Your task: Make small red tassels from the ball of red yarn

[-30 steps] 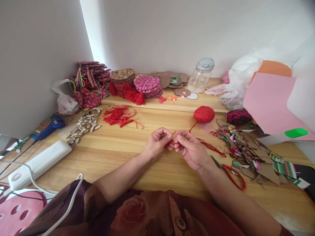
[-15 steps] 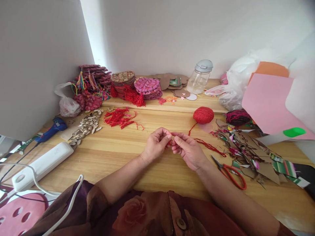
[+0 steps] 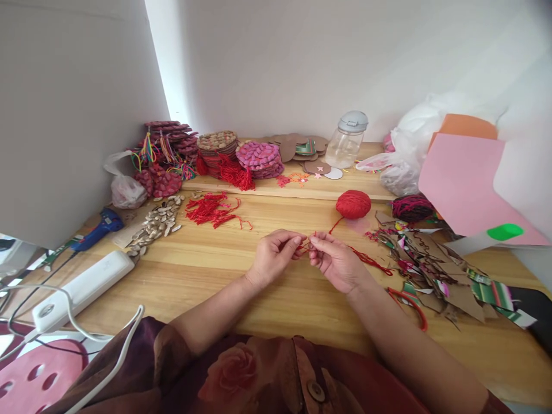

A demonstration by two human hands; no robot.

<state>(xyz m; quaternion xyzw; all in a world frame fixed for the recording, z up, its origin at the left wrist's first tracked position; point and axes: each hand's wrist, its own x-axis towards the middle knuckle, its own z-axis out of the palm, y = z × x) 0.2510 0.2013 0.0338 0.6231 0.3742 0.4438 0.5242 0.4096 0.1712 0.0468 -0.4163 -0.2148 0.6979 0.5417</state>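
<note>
Red yarn [image 3: 305, 246] stretches over the short gap between my two hands. My left hand [image 3: 277, 256] pinches it between thumb and forefinger. My right hand [image 3: 337, 259] is also closed on the yarn, its fingertips pressed together. A bundle of loose red strands [image 3: 373, 262] lies on the table to the right of my right hand. Beyond it sits a red yarn ball [image 3: 353, 204], with one strand running down toward my hands. Orange-handled scissors [image 3: 420, 313] lie partly hidden under my right forearm.
Red tassels [image 3: 209, 210] and shells [image 3: 159, 221] lie at the left, near a blue glue gun [image 3: 99, 229] and white power strip [image 3: 84, 291]. Cardboard scraps [image 3: 448, 276] cover the right. Braided coasters [image 3: 260, 160] and a bottle [image 3: 346, 140] stand on the back ledge.
My hands have moved slightly apart, so the yarn between them shows. My right forearm now covers more of the scissors. The view has shifted a little.
</note>
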